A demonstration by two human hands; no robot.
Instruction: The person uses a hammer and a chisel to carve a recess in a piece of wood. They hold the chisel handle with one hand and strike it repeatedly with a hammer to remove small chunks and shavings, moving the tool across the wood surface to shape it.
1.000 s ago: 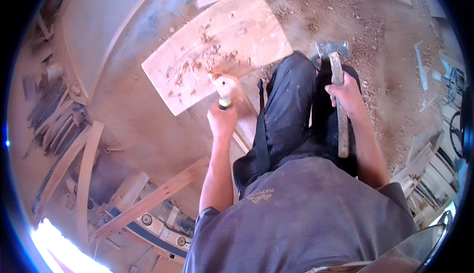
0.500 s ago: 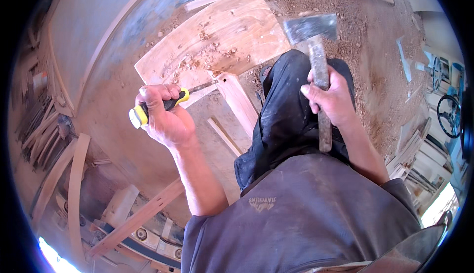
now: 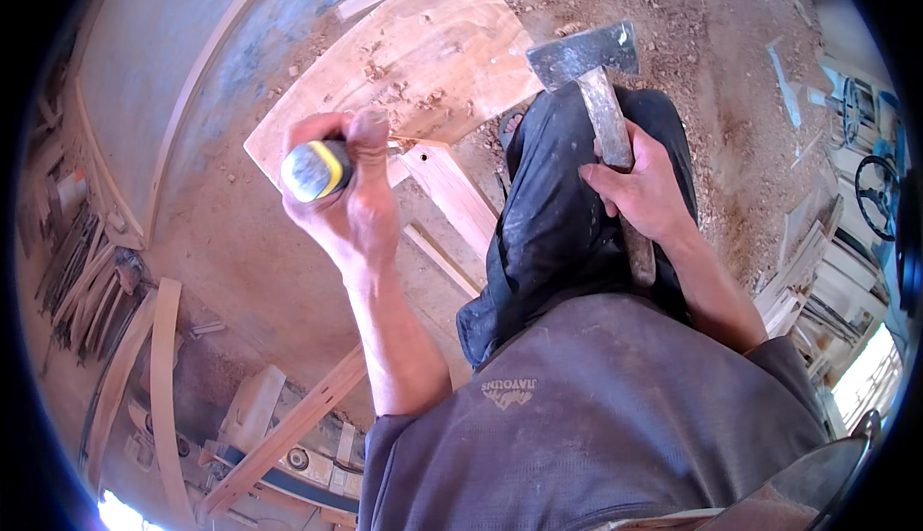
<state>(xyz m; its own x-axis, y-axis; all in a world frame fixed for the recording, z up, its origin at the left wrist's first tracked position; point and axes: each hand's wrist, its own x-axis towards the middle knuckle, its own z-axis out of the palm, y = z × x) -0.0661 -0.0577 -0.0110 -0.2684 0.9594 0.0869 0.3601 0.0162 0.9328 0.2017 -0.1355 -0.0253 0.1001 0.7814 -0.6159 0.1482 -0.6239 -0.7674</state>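
1. Left hand (image 3: 361, 195): gripping yellow-and-black-handled tool (image 3: 312, 171) near pale, holed wooden bar (image 3: 457, 195).
2. Right hand (image 3: 639, 185): holding grey-headed, wooden-handled hatchet (image 3: 604, 113) over dark trousers (image 3: 553, 204).
3. Pale, shaving-strewn wooden board (image 3: 433, 46): lying beyond, left hand obscuring part.

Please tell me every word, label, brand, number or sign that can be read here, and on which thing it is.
Shirt: one pale printed word, upside down, over a small mountain-shaped mark; I do not copy the wording.
Hammer in the right hand: no lettering visible.
Tool handle in the left hand: none I can make out.
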